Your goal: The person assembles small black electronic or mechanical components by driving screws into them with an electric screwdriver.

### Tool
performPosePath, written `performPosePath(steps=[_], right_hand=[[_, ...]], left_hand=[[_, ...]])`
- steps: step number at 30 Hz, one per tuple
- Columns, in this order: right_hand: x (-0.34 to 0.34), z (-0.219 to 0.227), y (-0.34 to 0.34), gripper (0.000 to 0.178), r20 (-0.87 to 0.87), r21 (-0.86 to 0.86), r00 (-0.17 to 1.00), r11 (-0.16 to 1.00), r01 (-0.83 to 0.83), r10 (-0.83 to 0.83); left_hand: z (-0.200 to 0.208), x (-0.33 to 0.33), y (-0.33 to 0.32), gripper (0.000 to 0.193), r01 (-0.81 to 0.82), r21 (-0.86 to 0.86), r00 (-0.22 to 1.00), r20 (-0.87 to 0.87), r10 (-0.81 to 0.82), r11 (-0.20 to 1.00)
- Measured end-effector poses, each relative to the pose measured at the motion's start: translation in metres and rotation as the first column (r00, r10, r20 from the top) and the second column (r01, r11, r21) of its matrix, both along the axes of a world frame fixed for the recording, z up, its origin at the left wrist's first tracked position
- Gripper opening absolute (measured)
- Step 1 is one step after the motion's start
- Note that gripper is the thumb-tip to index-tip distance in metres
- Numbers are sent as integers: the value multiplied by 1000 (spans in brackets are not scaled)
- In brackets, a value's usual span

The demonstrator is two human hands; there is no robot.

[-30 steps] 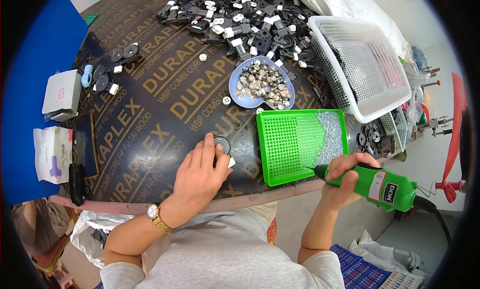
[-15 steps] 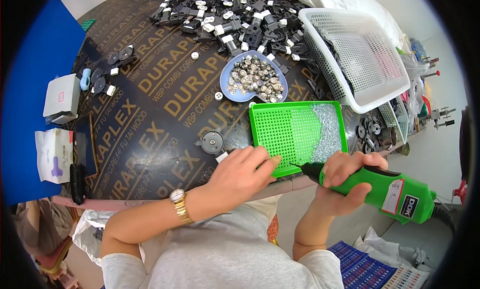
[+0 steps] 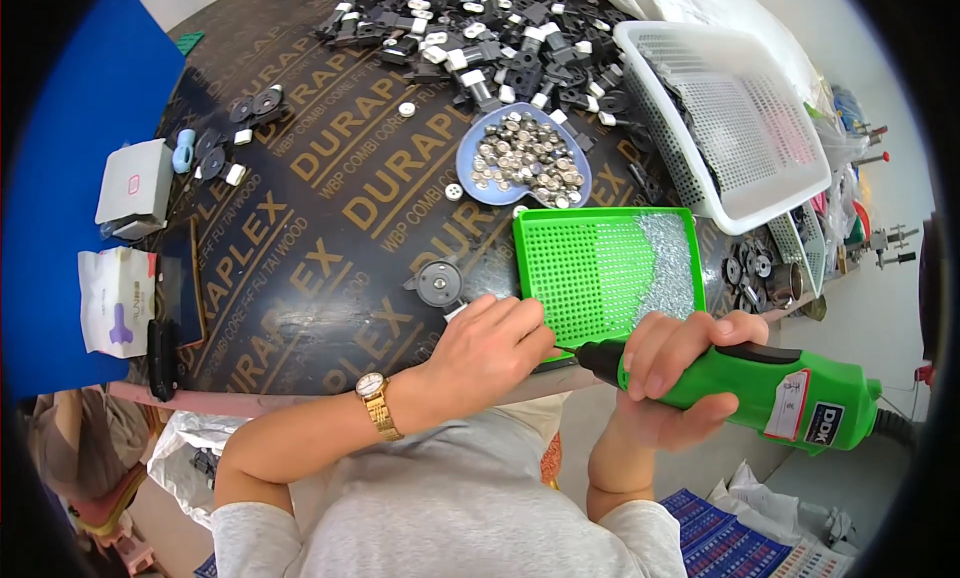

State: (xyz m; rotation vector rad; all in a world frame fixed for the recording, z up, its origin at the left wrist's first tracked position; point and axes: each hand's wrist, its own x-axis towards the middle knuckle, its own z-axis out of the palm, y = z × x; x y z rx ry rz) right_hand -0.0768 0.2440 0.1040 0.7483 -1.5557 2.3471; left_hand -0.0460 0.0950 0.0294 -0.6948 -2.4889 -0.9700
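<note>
A green electric screwdriver [image 3: 752, 383] lies nearly level in my right hand [image 3: 665, 368], its bit pointing left. My left hand [image 3: 490, 350] is closed, with its thumb and fingertips at the bit's tip; whatever they pinch is hidden. Just beyond its knuckles, a round black wheel-like part [image 3: 439, 283] with a metal centre rests on the table, a white piece beside it partly covered by the hand. Behind both hands sits a green perforated tray [image 3: 565, 278], with small silvery screws [image 3: 664, 263] heaped along its right side.
A blue heart-shaped dish [image 3: 467, 168] holds small metal wheels. Black-and-white plastic parts [image 3: 500, 48] are piled at the back, left of a white basket [image 3: 735, 223]. Small boxes [image 3: 118, 303] and a black-handled tool [image 3: 161, 360] lie at the left edge.
The screwdriver's bit has moved left and met the fingertips of my left hand, whose fingers have curled in more tightly. The whole scene has shifted slightly to the right in view.
</note>
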Motion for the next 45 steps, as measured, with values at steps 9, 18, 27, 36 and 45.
performPosePath(steps=[9, 18, 27, 36, 45], right_hand=[[-2, -2, -43, 54, 30, -49, 959, 959, -279, 280], [-4, -2, -70, 55, -13, 16, 968, 968, -252, 252], [-21, -26, -89, 52, -161, 155, 950, 958, -241, 266], [-16, -27, -94, 55, -64, 104, 953, 951, -290, 297], [-10, -28, -106, 53, -89, 257, 962, 939, -230, 259]], left_hand=[[3, 23, -46, 20, -124, 22, 992, -28, 124, 992], [8, 27, -75, 50, -208, -40, 974, 82, 211, 977], [-15, 17, -83, 55, -271, -13, 949, 164, 269, 963], [-15, 16, -83, 51, -263, 34, 946, 207, 250, 964], [-18, 15, -86, 50, -246, 70, 946, 234, 224, 967]])
